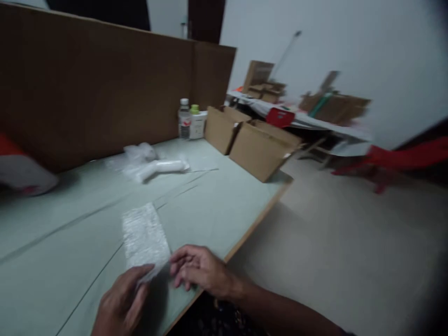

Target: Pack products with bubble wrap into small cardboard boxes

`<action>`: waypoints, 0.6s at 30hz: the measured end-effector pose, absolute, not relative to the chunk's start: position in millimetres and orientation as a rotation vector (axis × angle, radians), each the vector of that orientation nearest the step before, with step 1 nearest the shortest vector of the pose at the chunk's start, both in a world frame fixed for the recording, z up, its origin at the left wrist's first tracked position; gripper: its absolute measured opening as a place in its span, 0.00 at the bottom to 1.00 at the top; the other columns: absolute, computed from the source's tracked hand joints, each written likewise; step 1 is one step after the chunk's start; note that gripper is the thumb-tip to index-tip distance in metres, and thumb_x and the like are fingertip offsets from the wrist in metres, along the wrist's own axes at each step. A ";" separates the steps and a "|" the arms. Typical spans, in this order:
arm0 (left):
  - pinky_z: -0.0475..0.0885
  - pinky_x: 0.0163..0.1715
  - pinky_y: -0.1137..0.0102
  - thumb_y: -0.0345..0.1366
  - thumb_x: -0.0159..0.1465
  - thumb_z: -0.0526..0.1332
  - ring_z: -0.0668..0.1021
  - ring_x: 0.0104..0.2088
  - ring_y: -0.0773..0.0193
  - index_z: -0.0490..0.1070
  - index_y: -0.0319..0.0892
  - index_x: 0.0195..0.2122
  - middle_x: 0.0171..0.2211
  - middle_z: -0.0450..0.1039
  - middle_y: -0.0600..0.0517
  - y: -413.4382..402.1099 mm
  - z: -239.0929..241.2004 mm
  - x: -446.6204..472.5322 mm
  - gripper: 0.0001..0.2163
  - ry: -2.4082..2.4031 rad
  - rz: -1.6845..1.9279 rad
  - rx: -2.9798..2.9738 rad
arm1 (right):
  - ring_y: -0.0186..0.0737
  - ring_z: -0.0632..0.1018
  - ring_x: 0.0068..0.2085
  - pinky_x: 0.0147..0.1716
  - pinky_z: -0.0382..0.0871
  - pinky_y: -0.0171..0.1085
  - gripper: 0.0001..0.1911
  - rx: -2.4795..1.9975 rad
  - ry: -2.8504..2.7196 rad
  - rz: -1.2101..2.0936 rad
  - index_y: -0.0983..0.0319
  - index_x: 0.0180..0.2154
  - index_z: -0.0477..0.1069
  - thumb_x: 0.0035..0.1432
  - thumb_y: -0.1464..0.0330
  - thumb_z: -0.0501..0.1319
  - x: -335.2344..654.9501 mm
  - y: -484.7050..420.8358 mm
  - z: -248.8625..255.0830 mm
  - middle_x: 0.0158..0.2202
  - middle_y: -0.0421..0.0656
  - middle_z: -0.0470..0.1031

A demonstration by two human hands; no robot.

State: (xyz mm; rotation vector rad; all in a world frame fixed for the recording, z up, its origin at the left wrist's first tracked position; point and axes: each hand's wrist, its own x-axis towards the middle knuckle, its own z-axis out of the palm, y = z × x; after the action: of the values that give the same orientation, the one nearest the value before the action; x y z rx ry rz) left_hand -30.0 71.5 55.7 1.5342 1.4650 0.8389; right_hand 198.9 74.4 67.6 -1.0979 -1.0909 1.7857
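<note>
A clear bubble-wrap pouch (145,235) is tilted up over the pale green tabletop, its near corner pinched by my left hand (122,298). Thumb and fingers of that hand close on the plastic from both sides. My right hand (199,270) is just right of the pouch, near the table's front edge. Its fingers are loosely curled and apart, and nothing shows in them. The index fingertip comes close to the pouch's right edge; whether it touches I cannot tell. Whatever may be inside the pouch is not visible.
Crumpled clear plastic and a white roll (168,166) lie farther back. A water bottle (185,122), a white bottle with a green cap (198,123) and two open cardboard boxes (261,149) stand at the back right. A tall cardboard panel (105,88) borders the table. A red chair (402,158) is blurred.
</note>
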 end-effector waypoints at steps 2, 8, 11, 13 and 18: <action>0.75 0.40 0.68 0.50 0.63 0.59 0.81 0.38 0.56 0.79 0.47 0.40 0.37 0.82 0.50 80.9 60.2 -26.5 0.16 1.485 0.764 1.606 | 0.32 0.76 0.36 0.35 0.70 0.32 0.17 -1.275 -1.385 1.471 0.63 0.46 0.74 0.54 0.77 0.60 211.9 82.5 78.3 0.40 0.43 0.78; 0.74 0.32 0.68 0.49 0.60 0.55 0.81 0.32 0.56 0.78 0.43 0.40 0.31 0.81 0.49 103.1 75.7 -16.7 0.18 1.408 0.589 1.677 | 0.38 0.76 0.46 0.46 0.70 0.38 0.31 -1.228 -1.891 1.167 0.58 0.60 0.67 0.54 0.70 0.68 199.5 109.0 77.5 0.49 0.44 0.77; 0.76 0.36 0.66 0.50 0.56 0.59 0.82 0.38 0.53 0.75 0.42 0.48 0.38 0.82 0.46 102.9 77.1 -23.9 0.23 1.524 0.681 1.627 | 0.33 0.75 0.33 0.38 0.69 0.34 0.19 -1.340 -1.933 1.105 0.60 0.54 0.72 0.60 0.72 0.60 186.3 120.1 63.4 0.35 0.39 0.77; 0.75 0.35 0.66 0.51 0.56 0.59 0.81 0.36 0.55 0.73 0.42 0.52 0.37 0.81 0.47 102.0 74.3 -31.5 0.26 1.607 0.744 1.625 | 0.33 0.73 0.31 0.35 0.68 0.33 0.18 -1.390 -1.984 0.999 0.61 0.52 0.73 0.60 0.72 0.58 182.5 123.2 55.8 0.32 0.39 0.76; 0.69 0.26 0.69 0.49 0.60 0.55 0.74 0.23 0.62 0.72 0.40 0.54 0.25 0.74 0.54 102.6 61.3 -36.5 0.26 1.636 0.626 1.688 | 0.34 0.73 0.31 0.36 0.66 0.34 0.22 -1.392 -2.098 0.862 0.60 0.55 0.71 0.58 0.73 0.57 185.4 120.8 51.9 0.33 0.39 0.76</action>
State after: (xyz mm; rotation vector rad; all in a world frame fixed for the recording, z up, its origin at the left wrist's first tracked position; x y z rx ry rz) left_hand -36.5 102.6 61.3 1.6881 1.6360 0.6257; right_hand 185.4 120.8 51.9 -1.3920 -2.0981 0.8620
